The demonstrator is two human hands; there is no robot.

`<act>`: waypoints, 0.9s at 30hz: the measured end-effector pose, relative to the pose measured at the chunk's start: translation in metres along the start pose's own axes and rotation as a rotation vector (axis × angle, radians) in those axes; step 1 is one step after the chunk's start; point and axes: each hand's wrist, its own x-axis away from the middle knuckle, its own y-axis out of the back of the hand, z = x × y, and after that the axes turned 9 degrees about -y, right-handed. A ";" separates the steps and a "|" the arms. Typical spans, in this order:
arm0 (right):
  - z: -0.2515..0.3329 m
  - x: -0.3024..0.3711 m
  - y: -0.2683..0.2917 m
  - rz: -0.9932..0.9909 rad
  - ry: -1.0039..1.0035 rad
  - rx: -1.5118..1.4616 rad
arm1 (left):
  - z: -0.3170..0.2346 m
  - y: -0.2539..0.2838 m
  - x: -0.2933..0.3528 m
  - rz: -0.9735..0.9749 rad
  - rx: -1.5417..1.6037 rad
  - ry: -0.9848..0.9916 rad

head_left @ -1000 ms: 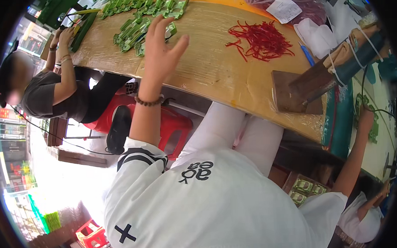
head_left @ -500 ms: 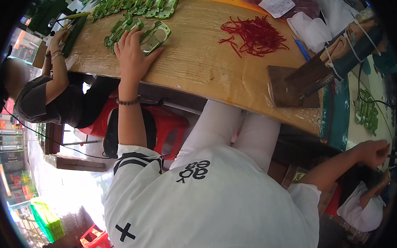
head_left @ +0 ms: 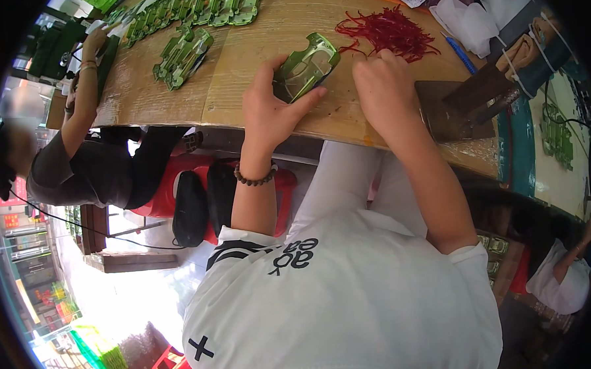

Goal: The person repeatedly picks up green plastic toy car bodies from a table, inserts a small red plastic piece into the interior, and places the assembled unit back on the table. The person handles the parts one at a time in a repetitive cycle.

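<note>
My left hand (head_left: 270, 106) grips a shiny green plastic shell (head_left: 307, 66) with cut-out openings, thumb on its near edge and fingers along its left side. The shell is tilted above the cardboard-covered table (head_left: 238, 88). To its right my right hand (head_left: 385, 81) is closed, fingertips pinched at the near edge of a pile of thin red strips (head_left: 401, 35). What the fingertips hold is hidden behind the hand. A small group of similar green shells (head_left: 183, 57) lies to the left, and rows of more shells (head_left: 195, 9) stand behind.
A blue pen-like tool (head_left: 460, 53) lies right of the red pile, beside crumpled white wrapping (head_left: 463, 22). A dark post on a base plate (head_left: 454, 108) stands at the table's right. A co-worker (head_left: 76, 154) sits at the left; another person (head_left: 563, 275) is at far right.
My left hand has picked up a green shell beside the small group and carried it right. My right hand has come from the far right to the red strips.
</note>
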 end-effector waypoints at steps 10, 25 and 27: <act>-0.011 -0.007 -0.005 0.053 0.176 0.002 | 0.001 0.000 0.004 -0.044 0.015 0.033; -0.024 -0.013 0.000 -0.225 0.171 -0.316 | -0.005 0.002 0.000 -0.146 0.115 0.054; -0.016 -0.009 0.017 -0.394 0.155 -0.531 | -0.014 0.006 0.007 -0.126 0.348 0.179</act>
